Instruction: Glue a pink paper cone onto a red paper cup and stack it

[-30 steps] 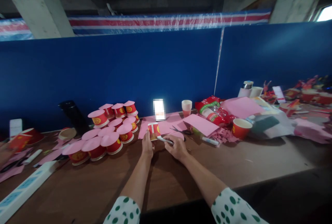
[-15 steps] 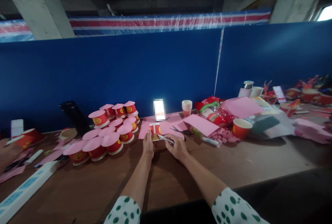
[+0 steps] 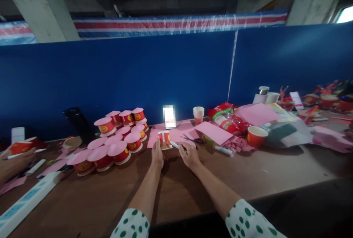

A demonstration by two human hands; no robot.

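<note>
My left hand (image 3: 157, 154) is closed round the left side of a red paper cup (image 3: 165, 137) with white lines on its wall. My right hand (image 3: 189, 154) grips a slim, white-ended pen-like tool (image 3: 174, 144); its exact kind is unclear. The tool's front end points left and lies close to the cup's right lower edge; contact cannot be made out. Behind the cup, pink paper sheets (image 3: 154, 130) lie flat on the table. Scissors (image 3: 196, 140) with dark handles rest just beyond my right hand.
Left of my hands stand several red cups with pink paper cone tops (image 3: 119, 148). A power strip (image 3: 29, 197), a black bottle (image 3: 79, 124) and another person's hand (image 3: 16, 164) are further left. To the right are a white cup (image 3: 198, 114), a red cup (image 3: 257, 137) and pink scraps (image 3: 239, 143).
The tool in my right hand has swung slightly up, and my right fingers have shifted on it. My left hand keeps the cup nearly still. At the left, the other person's hand has moved further into view.
</note>
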